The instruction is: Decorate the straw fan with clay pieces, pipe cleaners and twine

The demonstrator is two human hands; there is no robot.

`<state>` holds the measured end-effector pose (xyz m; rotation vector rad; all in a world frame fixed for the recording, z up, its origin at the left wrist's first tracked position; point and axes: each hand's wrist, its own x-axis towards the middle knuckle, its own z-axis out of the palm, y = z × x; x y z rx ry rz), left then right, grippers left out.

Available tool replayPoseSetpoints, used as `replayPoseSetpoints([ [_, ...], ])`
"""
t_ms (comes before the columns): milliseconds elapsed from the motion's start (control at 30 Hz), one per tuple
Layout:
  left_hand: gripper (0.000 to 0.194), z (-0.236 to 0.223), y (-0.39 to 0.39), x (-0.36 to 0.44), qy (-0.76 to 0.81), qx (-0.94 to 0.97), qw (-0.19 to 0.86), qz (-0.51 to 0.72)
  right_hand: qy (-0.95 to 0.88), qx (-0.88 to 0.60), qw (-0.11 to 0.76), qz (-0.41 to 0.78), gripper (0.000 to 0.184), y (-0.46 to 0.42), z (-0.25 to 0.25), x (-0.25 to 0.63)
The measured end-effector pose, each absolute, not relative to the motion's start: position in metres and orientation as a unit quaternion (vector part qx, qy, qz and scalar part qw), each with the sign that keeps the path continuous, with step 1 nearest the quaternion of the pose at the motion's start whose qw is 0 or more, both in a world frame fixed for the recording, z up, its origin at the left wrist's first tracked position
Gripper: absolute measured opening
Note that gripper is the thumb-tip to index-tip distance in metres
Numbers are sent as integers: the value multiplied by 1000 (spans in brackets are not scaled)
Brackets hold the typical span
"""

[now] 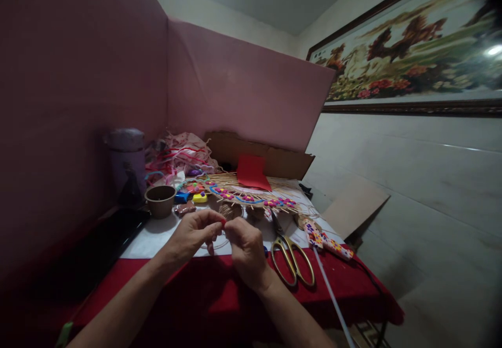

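Observation:
My left hand (194, 234) and my right hand (245, 246) meet above the table's front, fingertips pinched together on a small red piece (223, 223). A thin wire loop hangs below them, faint against the white sheet (149, 238). Just beyond the hands lies a straw craft piece (251, 193) dotted with pink, yellow and blue beads. A red paper square (252, 172) rests on its far side.
Gold-handled scissors (292, 261) lie right of my right hand, beside a beaded stick (327, 243) and a thin white rod (333, 298). A brown cup (160, 200), a purple flask (126, 165), tangled ribbons (182, 154) and a cardboard box (270, 157) stand behind. Red cloth (219, 290) covers the table.

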<state>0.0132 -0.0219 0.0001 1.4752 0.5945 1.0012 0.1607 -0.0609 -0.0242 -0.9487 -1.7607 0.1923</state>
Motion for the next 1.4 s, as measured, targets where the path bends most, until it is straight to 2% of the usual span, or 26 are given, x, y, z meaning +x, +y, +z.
replayPoseSetpoints([
  [300, 23, -1, -24, 17, 314, 620, 552, 460, -747, -428, 507, 33, 16, -63, -25, 157],
  [467, 22, -6, -19, 19, 315, 624, 539, 469, -733, -483, 477, -44, 14, -61, -27, 157],
  [667, 13, -11, -18, 17, 344, 669, 484, 447, -776, -457, 407, -151, 18, -59, -26, 161],
  [767, 16, -8, -21, 13, 315, 682, 537, 383, -763, -438, 466, -93, 16, -59, -25, 162],
  [867, 19, -3, -23, 11, 264, 656, 614, 351, -694, -433, 574, 47, 12, -60, -23, 160],
  [933, 21, -2, -24, 12, 241, 623, 649, 364, -658, -427, 608, 118, 12, -60, -22, 158],
  [1133, 22, -7, -22, 19, 247, 577, 621, 470, -684, -389, 603, 134, 16, -62, -22, 153],
  [1400, 28, -1, -24, 16, 243, 588, 621, 459, -721, -398, 561, 88, 17, -63, -23, 159],
])
